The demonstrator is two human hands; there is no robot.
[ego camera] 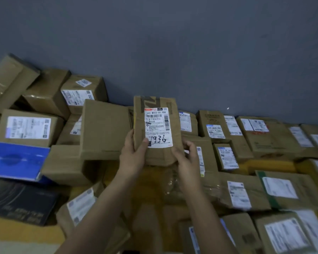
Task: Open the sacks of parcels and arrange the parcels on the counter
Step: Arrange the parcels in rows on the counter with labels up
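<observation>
With both hands, left hand (134,153) and right hand (184,156), gripping the upright box (157,129) above the crowded tabletop (149,180), it should go down label-out in the gap beside its neighbours.

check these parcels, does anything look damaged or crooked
The parcel gripped by the left hand and right hand looks crumpled: its cardboard is creased and dented at top and bottom. At far left, a long box leans at a tilt, unlike the flatter rows on the right.
</observation>
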